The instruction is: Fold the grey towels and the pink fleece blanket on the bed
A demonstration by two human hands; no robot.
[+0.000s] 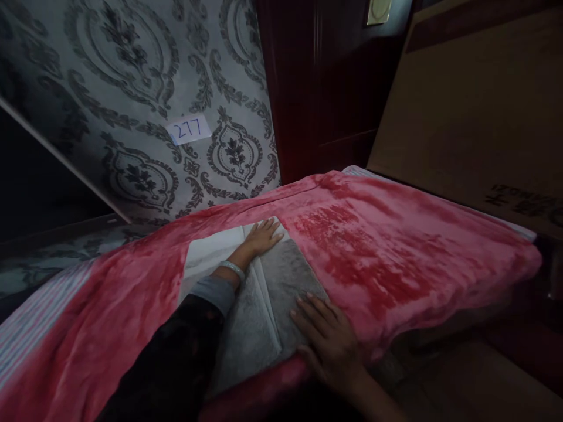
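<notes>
A grey and white sheet (290, 275), with lengthwise creases down its middle, lies on a red plush blanket (373, 252); I cannot tell whether it is cloth or paper. My left hand (263, 235) rests flat on the sheet's far end, fingers spread. On that wrist is a pale bracelet. At the near right edge of the sheet lies my right hand (325, 337), palm down with the fingers stretched out. My left forearm, in a dark sleeve, hides part of the sheet's left side.
A patterned grey wallpaper wall (235, 146) stands behind, with a paper label (189, 129) reading 277. Right of it is a dark red door (316, 88). A big cardboard box (475, 111) leans at the back right. Striped bedding (44, 319) shows at the left.
</notes>
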